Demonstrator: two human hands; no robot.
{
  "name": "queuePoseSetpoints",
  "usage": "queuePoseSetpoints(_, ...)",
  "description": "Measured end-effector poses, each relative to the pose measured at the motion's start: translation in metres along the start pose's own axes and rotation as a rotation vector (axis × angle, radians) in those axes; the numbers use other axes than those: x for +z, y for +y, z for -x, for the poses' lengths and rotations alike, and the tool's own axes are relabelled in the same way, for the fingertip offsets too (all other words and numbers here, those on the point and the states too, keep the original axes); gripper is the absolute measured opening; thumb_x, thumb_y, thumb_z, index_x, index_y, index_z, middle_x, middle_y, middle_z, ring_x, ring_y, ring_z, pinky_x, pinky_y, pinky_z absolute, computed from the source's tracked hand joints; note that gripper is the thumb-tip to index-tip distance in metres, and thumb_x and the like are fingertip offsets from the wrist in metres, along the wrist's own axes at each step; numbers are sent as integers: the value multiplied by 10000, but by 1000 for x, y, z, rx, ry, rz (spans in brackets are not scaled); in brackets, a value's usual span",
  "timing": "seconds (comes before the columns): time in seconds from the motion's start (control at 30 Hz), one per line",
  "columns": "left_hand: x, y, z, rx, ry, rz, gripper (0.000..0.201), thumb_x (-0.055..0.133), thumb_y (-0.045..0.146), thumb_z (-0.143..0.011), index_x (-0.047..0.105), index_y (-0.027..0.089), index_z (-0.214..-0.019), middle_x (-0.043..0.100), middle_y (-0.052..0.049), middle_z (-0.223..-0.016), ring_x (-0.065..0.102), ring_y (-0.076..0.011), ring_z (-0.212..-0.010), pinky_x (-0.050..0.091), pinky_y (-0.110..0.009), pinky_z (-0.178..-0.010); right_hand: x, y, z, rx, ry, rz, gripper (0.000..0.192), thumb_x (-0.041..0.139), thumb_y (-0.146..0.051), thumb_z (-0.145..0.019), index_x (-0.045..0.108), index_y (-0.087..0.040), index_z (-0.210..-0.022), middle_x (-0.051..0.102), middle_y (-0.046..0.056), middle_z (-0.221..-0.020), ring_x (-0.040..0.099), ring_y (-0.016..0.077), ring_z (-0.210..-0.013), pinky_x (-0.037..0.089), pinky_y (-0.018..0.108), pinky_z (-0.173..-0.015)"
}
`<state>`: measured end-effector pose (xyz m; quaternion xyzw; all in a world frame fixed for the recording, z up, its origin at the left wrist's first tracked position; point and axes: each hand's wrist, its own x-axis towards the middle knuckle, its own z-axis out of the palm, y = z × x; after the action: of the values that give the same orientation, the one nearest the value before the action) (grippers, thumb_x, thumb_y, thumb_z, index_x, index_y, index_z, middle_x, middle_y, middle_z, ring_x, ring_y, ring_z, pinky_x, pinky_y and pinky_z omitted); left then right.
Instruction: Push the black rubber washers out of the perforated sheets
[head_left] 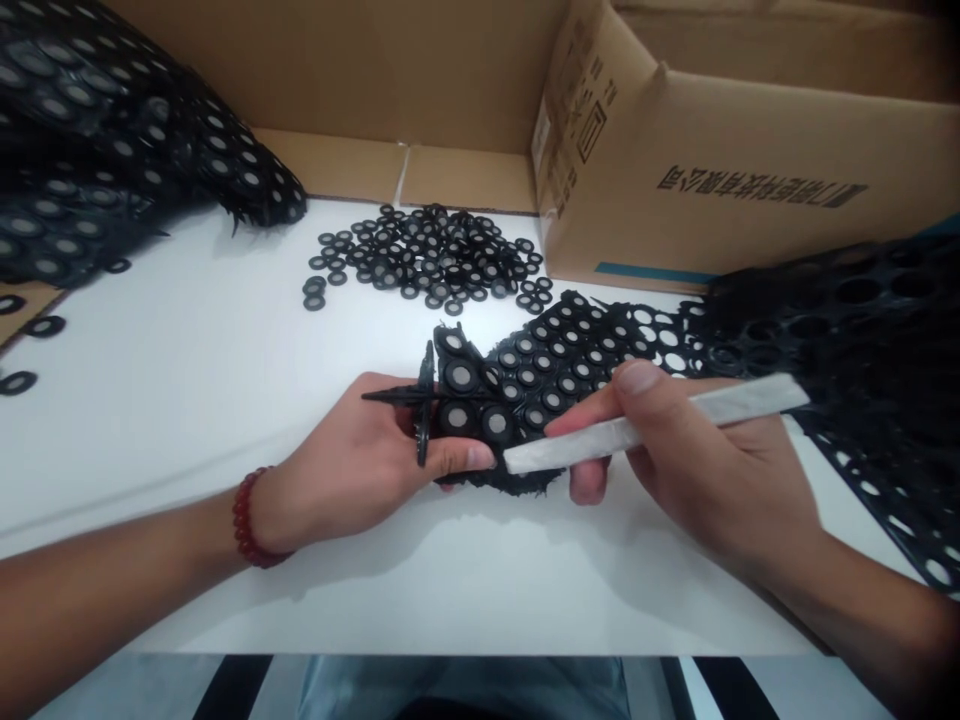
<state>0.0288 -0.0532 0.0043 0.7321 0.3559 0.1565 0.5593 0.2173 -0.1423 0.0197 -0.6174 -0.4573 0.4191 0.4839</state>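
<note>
My left hand (375, 450) is closed on the near-left edge of a black rubber sheet (551, 350) moulded with rows of rings. Its thumb lies on top of the sheet, and the other fingers are mostly hidden beneath. Narrow black strips of the sheet (424, 400) stick up by that hand. In my right hand (697, 460) is a flat whitish stick (600, 440), gripped between thumb and fingers. The stick's left end points at the sheet just right of my left thumb; whether it touches cannot be made out. Past the sheet lies a heap of loose black rings (442, 250).
Several ringed black sheets (112, 150) are piled at the far left, with a few loose rings (46, 326) nearby. Punched-out black sheet waste (840, 350) covers the right side. An open cardboard box (735, 190) stands behind, on the white table (300, 610).
</note>
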Motion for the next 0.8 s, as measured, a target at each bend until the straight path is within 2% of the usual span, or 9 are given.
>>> queuePoseSetpoints(0.13, -3, 1, 0, 7, 9, 19, 157, 673, 170, -718, 603, 175, -577, 625, 69, -566, 561, -75, -559, 445, -129, -544, -2, 1, 0, -14, -6, -17, 352, 521, -408, -875, 732, -185, -706, 628, 14, -455, 586, 129, -401, 482, 210, -377)
queuePoseSetpoints(0.2, -4, 0, -1, -3, 26, 20, 199, 663, 202, -739, 600, 175, -553, 625, 63, -564, 569, -80, -572, 451, -134, -566, -1, 2, 4, -39, 45, -3, 335, 508, -394, -885, 734, -195, -735, 642, 9, -480, 601, 129, -424, 494, 207, -397)
queuePoseSetpoints(0.33, -3, -2, -2, -59, 98, 48, 254, 661, 299, -754, 603, 174, -541, 636, 42, -590, 579, -96, -602, 453, -150, -570, 7, 6, 20, -179, 164, 118, 219, 524, -288, -885, 734, -261, -828, 687, -25, -587, 621, 104, -490, 534, 192, -494)
queuePoseSetpoints(0.47, -1, -3, -1, -128, 131, 66, 298, 671, 348, -739, 612, 168, -510, 639, 26, -595, 564, -96, -584, 441, -162, -549, 16, 11, 33, -244, 203, 207, 228, 499, -242, -871, 721, -280, -905, 704, -23, -660, 631, 122, -527, 557, 232, -547)
queuePoseSetpoints(0.6, -2, -1, 0, -186, 120, 58, 332, 673, 402, -725, 624, 164, -500, 632, 18, -577, 543, -94, -549, 435, -172, -524, 18, 10, 34, -191, 185, 197, 217, 508, -267, -859, 721, -265, -901, 704, -12, -657, 641, 141, -548, 567, 256, -559)
queuePoseSetpoints(0.73, -8, 1, -1, -140, 135, 10, 341, 690, 406, -707, 595, 163, -486, 597, 34, -523, 534, -89, -526, 452, -169, -547, 2, 2, 23, -44, 239, 133, 335, 463, -406, -890, 734, -239, -784, 684, 17, -567, 618, 152, -467, 510, 248, -413)
queuePoseSetpoints(0.8, -10, 0, -2, -129, 132, 42, 322, 680, 401, -717, 603, 165, -512, 610, 27, -555, 554, -100, -552, 463, -176, -557, -7, -1, 14, -57, 256, 53, 386, 461, -455, -885, 730, -222, -735, 679, 42, -549, 620, 161, -459, 489, 245, -379)
